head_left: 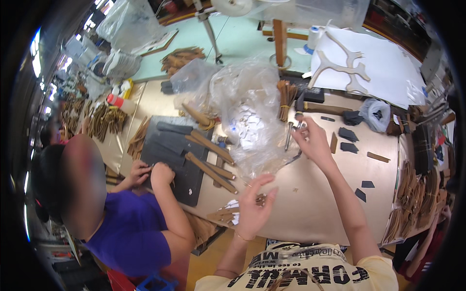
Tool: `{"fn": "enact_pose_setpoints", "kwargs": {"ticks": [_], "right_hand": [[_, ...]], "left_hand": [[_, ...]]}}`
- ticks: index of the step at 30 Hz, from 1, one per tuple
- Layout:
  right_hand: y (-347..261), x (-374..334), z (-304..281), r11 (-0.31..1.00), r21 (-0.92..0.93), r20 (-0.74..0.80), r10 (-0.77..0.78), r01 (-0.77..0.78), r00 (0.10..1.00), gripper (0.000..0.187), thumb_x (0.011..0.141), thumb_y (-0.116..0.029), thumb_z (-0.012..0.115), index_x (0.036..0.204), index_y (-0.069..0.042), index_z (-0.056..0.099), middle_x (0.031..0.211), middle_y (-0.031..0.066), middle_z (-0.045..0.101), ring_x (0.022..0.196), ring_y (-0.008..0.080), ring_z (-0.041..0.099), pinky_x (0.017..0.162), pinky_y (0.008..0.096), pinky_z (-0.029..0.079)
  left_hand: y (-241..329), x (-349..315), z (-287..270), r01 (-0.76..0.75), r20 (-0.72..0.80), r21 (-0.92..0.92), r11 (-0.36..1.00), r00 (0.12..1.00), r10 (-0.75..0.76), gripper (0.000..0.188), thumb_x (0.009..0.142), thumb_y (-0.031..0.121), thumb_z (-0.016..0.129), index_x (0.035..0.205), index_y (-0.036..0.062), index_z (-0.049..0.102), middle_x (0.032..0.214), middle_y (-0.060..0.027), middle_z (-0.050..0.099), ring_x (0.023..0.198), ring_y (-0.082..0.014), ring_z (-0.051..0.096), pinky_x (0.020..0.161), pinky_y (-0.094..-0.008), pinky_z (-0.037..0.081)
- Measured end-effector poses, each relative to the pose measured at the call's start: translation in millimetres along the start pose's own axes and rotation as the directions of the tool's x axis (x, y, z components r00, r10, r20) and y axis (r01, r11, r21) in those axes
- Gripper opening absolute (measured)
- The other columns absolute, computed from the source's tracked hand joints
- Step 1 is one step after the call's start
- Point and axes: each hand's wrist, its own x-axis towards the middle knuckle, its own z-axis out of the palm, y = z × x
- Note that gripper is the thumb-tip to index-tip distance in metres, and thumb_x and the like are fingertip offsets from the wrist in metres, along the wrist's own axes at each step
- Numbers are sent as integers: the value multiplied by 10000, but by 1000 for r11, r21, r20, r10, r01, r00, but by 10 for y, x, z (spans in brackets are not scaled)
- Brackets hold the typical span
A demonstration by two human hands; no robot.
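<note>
My right hand [315, 143] is raised over the table, its fingers closed on a small shiny metal tool [301, 125]. Just left of it lies a thin metal rod [288, 139]. Nearer to me is my left hand [256, 206], its thumb and fingers apart in a loose curve; small brown bits show in the gap, and I cannot tell whether they touch it. Ahead of it, a big clear plastic bag [218, 92] holds many white pieces [250, 128]. A hammer [323, 107] with a wooden handle lies beyond my right hand.
At left, a person in purple [131, 228] works over a black board [189, 186] with brown strips [211, 173]. Dark patches [348, 134] lie right of my right arm. Bundled brown strips [412, 199] sit at far right. White paper [383, 65] covers the back right.
</note>
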Motion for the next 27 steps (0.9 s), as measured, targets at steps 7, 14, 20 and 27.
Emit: {"fn": "enact_pose_setpoints", "kwargs": {"ticks": [7,14,20,27], "right_hand": [[9,813,467,889,-391,-72,229,-238,971,779,829,-276,717,1454,-64,303,890,197,695,880,390,679,766,492,515],[69,425,69,860,457,-4,255,-226,967,699,909,-176,685,1466,-54,281,920,150,698,838,208,667,747,318,503],[-378,-633,-673,749,603,247,152,-275,957,687,917,-142,687,1467,-54,284,878,93,663,791,120,588,751,271,469],[-542,-1380,-727,805,484,358,174,-342,917,698,896,-129,717,1441,-16,296,805,69,646,771,126,592,751,273,482]], "left_hand": [[173,-95,153,-18,147,-16,1000,989,20,229,862,65,687,1087,22,672,1136,-137,689,1042,-271,664,922,-345,497],[-52,-181,89,225,164,-217,950,968,-192,224,917,85,656,1126,6,650,1161,-108,676,1081,-221,644,925,-329,492],[-102,31,351,310,286,-477,823,940,-188,529,1014,306,529,1420,-7,403,1393,-137,508,1252,-234,525,1023,-355,420],[-41,106,629,671,688,-672,315,722,-71,613,1040,376,455,1486,-10,290,1431,-170,474,1326,-270,471,1093,-390,393]]}}
